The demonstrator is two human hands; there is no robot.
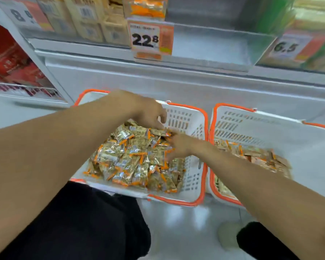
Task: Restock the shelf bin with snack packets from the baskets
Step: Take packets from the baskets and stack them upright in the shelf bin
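Left hand [148,111] and right hand [178,147], fingers down among packets [131,158] in basket [197,175].

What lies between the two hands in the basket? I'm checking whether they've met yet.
In the head view, only gold-and-orange snack packets lie between the left hand and right hand.

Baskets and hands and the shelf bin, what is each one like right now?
Left basket: upright on the floor, heaped with snack packets.
Right basket: upright beside it, partly filled.
Shelf bin: looks empty.
Left hand: fingers curled down onto the packets.
Right hand: fingers spread on the pile; grip unclear.
Price tag: hanging, reads 22.8.
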